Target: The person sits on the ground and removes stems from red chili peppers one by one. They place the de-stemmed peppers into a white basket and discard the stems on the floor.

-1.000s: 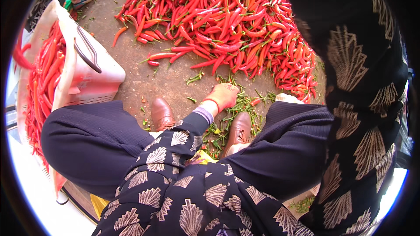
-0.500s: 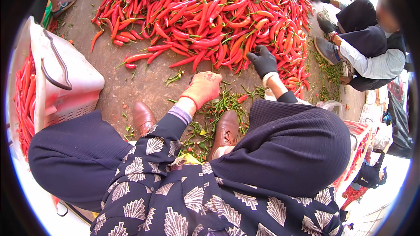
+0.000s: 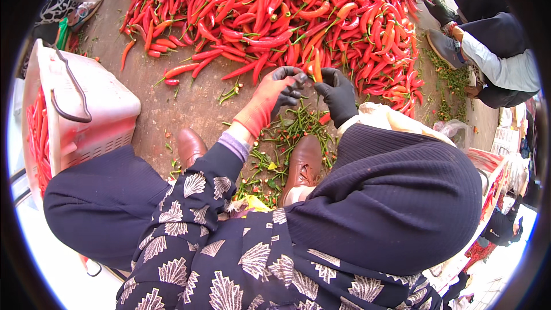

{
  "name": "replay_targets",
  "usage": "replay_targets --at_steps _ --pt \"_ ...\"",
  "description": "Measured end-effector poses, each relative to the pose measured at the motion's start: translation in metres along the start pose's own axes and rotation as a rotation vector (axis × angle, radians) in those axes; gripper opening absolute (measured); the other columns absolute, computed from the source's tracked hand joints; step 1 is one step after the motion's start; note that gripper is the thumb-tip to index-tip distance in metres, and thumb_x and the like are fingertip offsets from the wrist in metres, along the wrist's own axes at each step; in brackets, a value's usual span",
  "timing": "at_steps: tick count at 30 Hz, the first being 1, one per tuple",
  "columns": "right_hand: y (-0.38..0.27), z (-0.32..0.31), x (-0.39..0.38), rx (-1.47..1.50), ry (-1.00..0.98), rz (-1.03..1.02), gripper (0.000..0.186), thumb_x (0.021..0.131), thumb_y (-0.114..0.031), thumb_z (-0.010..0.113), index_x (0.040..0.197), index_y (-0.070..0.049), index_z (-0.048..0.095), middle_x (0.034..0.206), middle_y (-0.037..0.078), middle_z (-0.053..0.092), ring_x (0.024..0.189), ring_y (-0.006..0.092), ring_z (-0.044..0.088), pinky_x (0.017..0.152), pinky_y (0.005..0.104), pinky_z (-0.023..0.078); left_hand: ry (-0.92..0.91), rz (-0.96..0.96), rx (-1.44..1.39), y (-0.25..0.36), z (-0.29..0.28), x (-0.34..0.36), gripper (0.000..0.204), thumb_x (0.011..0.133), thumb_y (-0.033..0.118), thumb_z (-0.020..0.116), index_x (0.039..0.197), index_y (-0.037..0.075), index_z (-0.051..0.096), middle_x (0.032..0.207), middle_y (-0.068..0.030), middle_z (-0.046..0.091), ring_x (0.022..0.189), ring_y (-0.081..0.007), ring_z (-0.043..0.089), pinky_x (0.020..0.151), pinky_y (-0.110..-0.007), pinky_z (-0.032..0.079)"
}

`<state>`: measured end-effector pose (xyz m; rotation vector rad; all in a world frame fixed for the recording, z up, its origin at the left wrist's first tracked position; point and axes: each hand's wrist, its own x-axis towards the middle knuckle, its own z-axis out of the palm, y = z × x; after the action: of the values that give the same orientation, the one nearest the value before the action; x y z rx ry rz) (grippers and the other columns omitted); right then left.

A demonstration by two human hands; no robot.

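An orange-red chili pepper (image 3: 317, 66) points upward between the thumb and fingers of my right hand (image 3: 340, 96), which wears a black glove. My left hand (image 3: 274, 93), in an orange glove with dark fingers, is brought up beside it. Its fingertips are pinched together close to the pepper's side; whatever they hold is too small to make out. Just beyond both hands spreads a large heap of red chili peppers (image 3: 258, 23). Below them, between my brown shoes, lie many green stems (image 3: 281, 152) on the ground.
On the left stands a pale plastic crate (image 3: 94, 92) with a dark handle and red peppers inside. Another crate (image 3: 485, 163) is at my right, partly behind my knee. A person (image 3: 493, 63) sits at the right of the heap; another person's shoe (image 3: 86, 14) shows at upper left.
My right hand has drawn back from the heap and now holds a chili pepper. My left hand has lifted and turned toward it, showing its dark fingers. The view has shifted slightly.
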<state>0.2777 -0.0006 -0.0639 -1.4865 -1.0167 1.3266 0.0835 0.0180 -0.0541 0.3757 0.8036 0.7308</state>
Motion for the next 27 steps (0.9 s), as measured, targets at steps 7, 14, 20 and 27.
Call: replay_targets --at_steps 7,14,20,27 --pt "-0.005 0.032 -0.023 -0.241 -0.126 -0.207 0.025 0.079 -0.007 0.065 0.104 -0.003 0.062 0.092 0.008 0.067 0.079 0.0163 0.063 0.072 0.0319 0.050 0.191 0.072 0.053 -0.017 -0.010 0.000 0.017 0.090 0.019 0.065 0.104 0.011 0.063 0.085 -0.0002 0.064 0.064 -0.0107 0.060 0.052 -0.025 0.047" --pt "-0.021 -0.001 -0.015 -0.137 -0.120 -0.008 0.021 0.089 -0.018 0.063 0.106 -0.005 0.064 0.087 0.006 0.067 0.074 0.0157 0.060 0.066 0.0310 0.046 0.191 0.094 -0.035 0.003 -0.019 0.004 0.022 0.091 0.025 0.066 0.106 0.009 0.063 0.093 -0.0021 0.068 0.072 -0.0116 0.063 0.052 -0.024 0.048" --pt "-0.029 0.033 -0.032 -0.738 -0.222 -0.124 0.027 0.086 -0.034 0.065 0.090 -0.008 0.065 0.077 0.016 0.064 0.072 0.0371 0.062 0.062 0.0447 0.046 0.122 0.084 -0.015 -0.001 -0.018 0.000 0.016 0.093 0.019 0.062 0.102 0.005 0.062 0.091 -0.0048 0.067 0.072 -0.0141 0.065 0.053 -0.025 0.052" --pt "-0.014 0.045 -0.063 -1.115 -0.457 -0.668 0.015 0.083 -0.023 0.064 0.088 -0.009 0.063 0.079 0.011 0.064 0.073 0.0332 0.063 0.064 0.0427 0.048 -0.141 0.009 0.267 0.008 -0.037 -0.003 0.018 0.091 0.016 0.058 0.102 0.003 0.063 0.093 -0.0072 0.067 0.070 -0.0120 0.059 0.067 -0.024 0.048"
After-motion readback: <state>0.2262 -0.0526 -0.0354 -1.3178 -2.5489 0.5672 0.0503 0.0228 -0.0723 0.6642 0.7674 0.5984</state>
